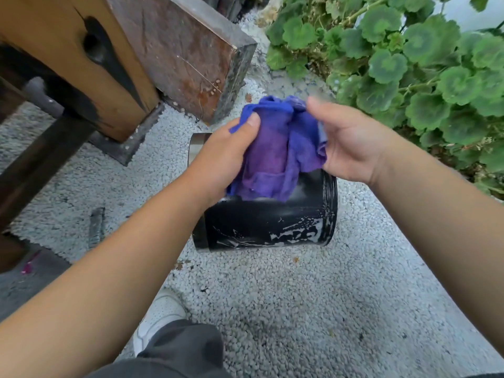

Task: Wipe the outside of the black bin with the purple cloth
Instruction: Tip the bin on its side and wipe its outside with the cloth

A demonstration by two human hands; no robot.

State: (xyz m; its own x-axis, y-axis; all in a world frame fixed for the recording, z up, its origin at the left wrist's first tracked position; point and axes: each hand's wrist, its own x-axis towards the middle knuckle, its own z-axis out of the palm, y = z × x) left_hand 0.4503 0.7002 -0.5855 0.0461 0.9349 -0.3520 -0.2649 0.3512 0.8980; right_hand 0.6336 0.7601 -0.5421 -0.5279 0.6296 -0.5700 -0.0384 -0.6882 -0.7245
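The black bin (270, 222) lies on its side just below your hands, glossy and wet (likely slippery), so steady its rim. Your left hand (226, 156) grips the soft, limp purple cloth (275, 148); your right hand (351, 143) pinches its other edge.

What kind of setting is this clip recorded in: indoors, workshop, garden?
Most likely an outdoor garden or patio. The black bin lies on pale gravel, leafy green plants grow at the right, and a weathered wooden post stands at the left.
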